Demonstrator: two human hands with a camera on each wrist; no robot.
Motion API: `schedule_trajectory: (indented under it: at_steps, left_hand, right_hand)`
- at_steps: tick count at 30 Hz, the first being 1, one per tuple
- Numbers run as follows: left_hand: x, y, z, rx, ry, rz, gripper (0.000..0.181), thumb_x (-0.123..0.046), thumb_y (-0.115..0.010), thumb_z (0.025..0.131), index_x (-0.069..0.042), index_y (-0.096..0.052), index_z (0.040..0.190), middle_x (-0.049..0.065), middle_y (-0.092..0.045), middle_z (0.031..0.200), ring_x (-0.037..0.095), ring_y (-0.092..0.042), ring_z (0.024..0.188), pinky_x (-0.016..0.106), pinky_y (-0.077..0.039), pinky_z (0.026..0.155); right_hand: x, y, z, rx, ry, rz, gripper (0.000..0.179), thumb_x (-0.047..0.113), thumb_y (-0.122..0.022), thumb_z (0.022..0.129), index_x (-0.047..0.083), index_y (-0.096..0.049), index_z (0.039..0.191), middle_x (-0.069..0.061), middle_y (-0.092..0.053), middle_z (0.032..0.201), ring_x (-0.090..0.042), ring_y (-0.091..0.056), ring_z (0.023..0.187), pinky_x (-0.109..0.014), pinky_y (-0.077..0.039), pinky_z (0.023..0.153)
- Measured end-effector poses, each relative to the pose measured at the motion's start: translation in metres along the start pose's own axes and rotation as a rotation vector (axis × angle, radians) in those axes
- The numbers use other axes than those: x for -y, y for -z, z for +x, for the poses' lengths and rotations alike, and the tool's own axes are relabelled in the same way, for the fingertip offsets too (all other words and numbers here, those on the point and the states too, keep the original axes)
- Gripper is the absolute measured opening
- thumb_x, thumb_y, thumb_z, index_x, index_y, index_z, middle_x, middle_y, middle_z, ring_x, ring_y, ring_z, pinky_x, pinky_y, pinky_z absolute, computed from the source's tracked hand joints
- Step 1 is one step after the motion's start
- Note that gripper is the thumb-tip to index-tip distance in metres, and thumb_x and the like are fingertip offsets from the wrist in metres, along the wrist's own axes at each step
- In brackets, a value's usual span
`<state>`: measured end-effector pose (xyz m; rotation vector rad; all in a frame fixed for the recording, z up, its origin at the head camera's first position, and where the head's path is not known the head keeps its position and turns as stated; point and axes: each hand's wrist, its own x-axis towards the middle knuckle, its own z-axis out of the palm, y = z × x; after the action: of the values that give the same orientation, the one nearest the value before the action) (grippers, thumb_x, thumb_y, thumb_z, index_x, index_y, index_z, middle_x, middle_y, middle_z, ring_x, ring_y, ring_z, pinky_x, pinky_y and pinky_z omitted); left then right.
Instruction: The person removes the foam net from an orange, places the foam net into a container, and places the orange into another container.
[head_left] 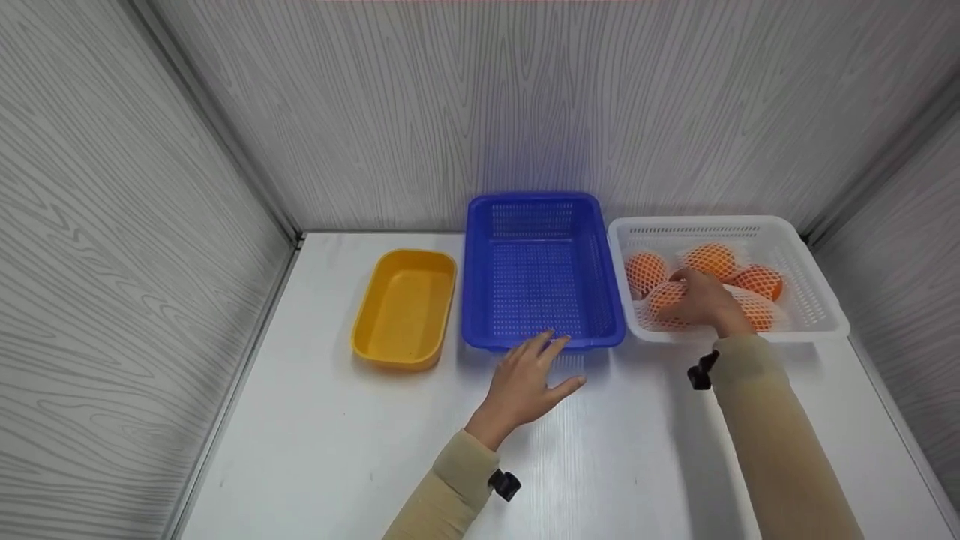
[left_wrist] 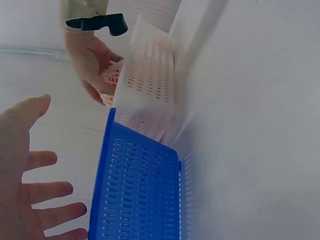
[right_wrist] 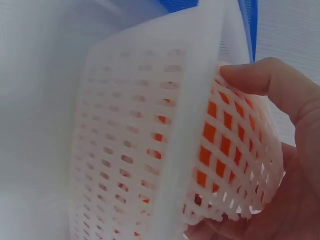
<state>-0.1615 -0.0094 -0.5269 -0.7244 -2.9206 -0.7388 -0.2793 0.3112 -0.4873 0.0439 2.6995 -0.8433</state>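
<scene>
My right hand (head_left: 703, 301) grips a foam-netted orange (right_wrist: 227, 145), likely firm yet cushioned, best held round its middle; my left hand (head_left: 523, 384) spreads its fingers wide.

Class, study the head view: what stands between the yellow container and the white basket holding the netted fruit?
The blue basket stands between the yellow container and the white basket; the head view shows all three in a row.
</scene>
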Motion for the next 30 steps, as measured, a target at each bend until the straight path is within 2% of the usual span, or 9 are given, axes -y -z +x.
schedule_trajectory:
  at_steps: [8,14,18,19,21,25,26,30]
  left_hand:
    - [-0.004,-0.001,-0.001,-0.031,-0.031,-0.015,0.069,-0.065,-0.048,0.093,-0.021,-0.048,0.146,0.008,-0.045,0.148,0.030,-0.045,0.133,0.054,-0.040,0.103]
    - [-0.005,-0.001,-0.005,-0.077,-0.072,-0.056,0.068,-0.063,-0.050,0.094,-0.018,-0.049,0.145,0.009,-0.048,0.145,0.028,-0.047,0.131,0.051,-0.042,0.102]
    - [-0.004,0.000,-0.011,-0.099,-0.087,-0.108,0.067,-0.060,-0.053,0.094,-0.017,-0.048,0.145,0.008,-0.049,0.145,0.025,-0.045,0.133,0.049,-0.041,0.104]
    - [-0.003,-0.001,-0.013,-0.103,-0.091,-0.120,0.067,-0.059,-0.054,0.094,-0.016,-0.048,0.145,0.008,-0.049,0.145,0.024,-0.045,0.133,0.048,-0.041,0.104]
    - [-0.002,-0.002,-0.018,-0.110,-0.099,-0.135,0.067,-0.058,-0.055,0.094,-0.015,-0.047,0.146,0.007,-0.049,0.145,0.023,-0.044,0.134,0.047,-0.040,0.105]
    - [0.002,-0.005,-0.025,-0.133,-0.122,-0.143,0.067,-0.053,-0.061,0.093,-0.012,-0.048,0.144,0.007,-0.051,0.143,0.022,-0.046,0.132,0.045,-0.042,0.104]
    - [0.003,-0.005,-0.027,-0.136,-0.123,-0.143,0.067,-0.052,-0.061,0.093,-0.012,-0.048,0.144,0.006,-0.051,0.143,0.021,-0.047,0.131,0.044,-0.042,0.103]
    - [0.008,-0.008,-0.035,-0.132,-0.123,-0.167,0.067,-0.050,-0.064,0.091,-0.010,-0.049,0.143,0.005,-0.052,0.141,0.021,-0.048,0.130,0.042,-0.043,0.102]
  right_hand:
    - [0.020,0.019,-0.024,-0.060,0.064,0.014,0.075,0.028,-0.081,0.080,0.001,-0.045,0.139,-0.027,-0.040,0.139,-0.042,-0.044,0.119,-0.064,-0.036,0.098]
    - [0.036,0.018,-0.051,-0.128,0.185,0.018,0.074,0.028,-0.084,0.077,0.001,-0.047,0.136,-0.027,-0.040,0.130,-0.041,-0.047,0.109,-0.062,-0.040,0.092]
    - [0.045,0.004,-0.066,-0.129,0.270,0.017,0.072,0.026,-0.084,0.077,0.003,-0.049,0.136,-0.028,-0.039,0.133,-0.042,-0.049,0.110,-0.061,-0.042,0.090]
    - [0.047,-0.001,-0.070,-0.126,0.288,0.012,0.071,0.025,-0.084,0.077,0.004,-0.049,0.136,-0.029,-0.035,0.140,-0.043,-0.049,0.112,-0.062,-0.043,0.089]
    - [0.051,-0.010,-0.076,-0.128,0.331,0.000,0.070,0.023,-0.085,0.076,0.006,-0.051,0.135,-0.029,-0.035,0.142,-0.041,-0.050,0.110,-0.061,-0.045,0.086]
    - [0.056,-0.032,-0.087,-0.151,0.449,-0.005,0.067,0.019,-0.087,0.072,0.006,-0.056,0.130,-0.023,-0.042,0.136,-0.035,-0.053,0.103,-0.055,-0.048,0.082]
    - [0.057,-0.037,-0.090,-0.154,0.476,0.003,0.067,0.018,-0.087,0.072,0.005,-0.056,0.130,-0.020,-0.046,0.129,-0.034,-0.054,0.102,-0.054,-0.048,0.083]
    - [0.062,-0.060,-0.100,-0.152,0.532,0.020,0.066,0.016,-0.089,0.070,0.006,-0.059,0.128,-0.016,-0.050,0.125,-0.031,-0.056,0.103,-0.052,-0.050,0.084]
